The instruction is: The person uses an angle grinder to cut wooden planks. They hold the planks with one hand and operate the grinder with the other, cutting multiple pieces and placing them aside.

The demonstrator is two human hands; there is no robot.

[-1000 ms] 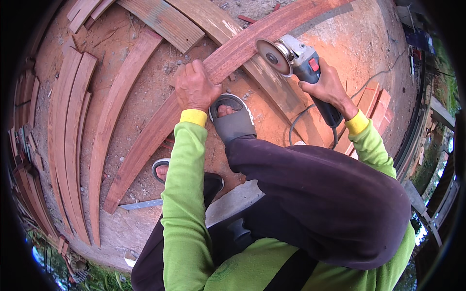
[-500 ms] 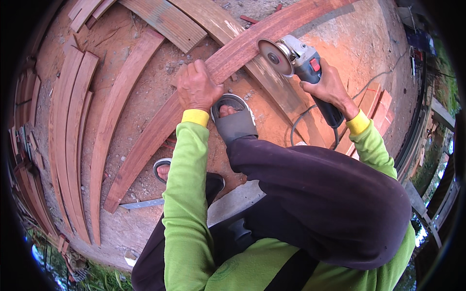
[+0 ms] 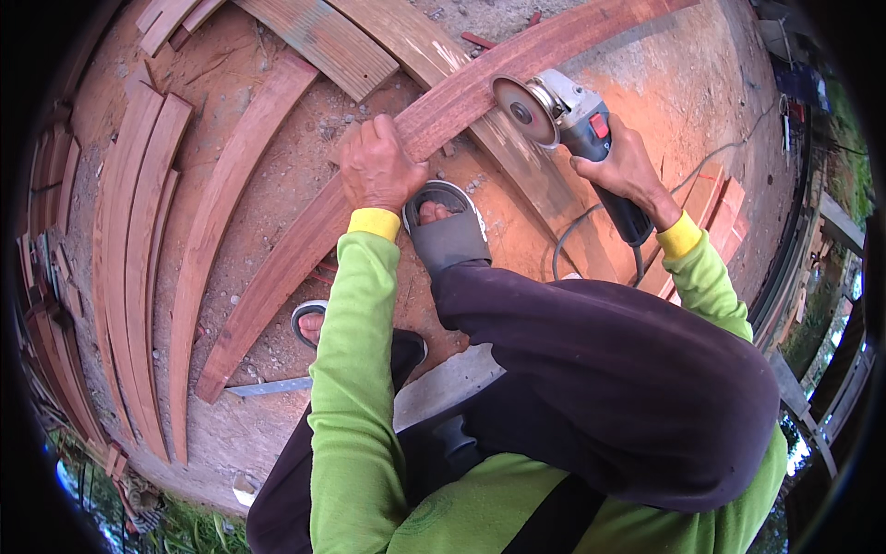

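Note:
A long reddish-brown wooden plank [image 3: 277, 270] runs slantwise from the lower left to the upper right. My left hand [image 3: 380, 164] is closed over its edge near the middle. In my right hand [image 3: 628, 166] is an angle grinder [image 3: 583, 129] with a blue-grey body and a red switch, gripped round the body. Its round disc [image 3: 524, 111] faces the plank, close to the lower edge; whether they touch I cannot tell. The grinder's cord [image 3: 565, 242] trails down from the handle's end. My sandalled foot [image 3: 448, 231] rests just below the plank.
Several curved planks [image 3: 138, 268] lie side by side on the left, with another curved plank [image 3: 226, 212] nearer me. A wide board [image 3: 526, 175] crosses beneath the held plank. A grooved board [image 3: 323, 42] lies at the top. Short wood pieces [image 3: 711, 217] sit at the right. A metal strip [image 3: 269, 388] lies near my other foot.

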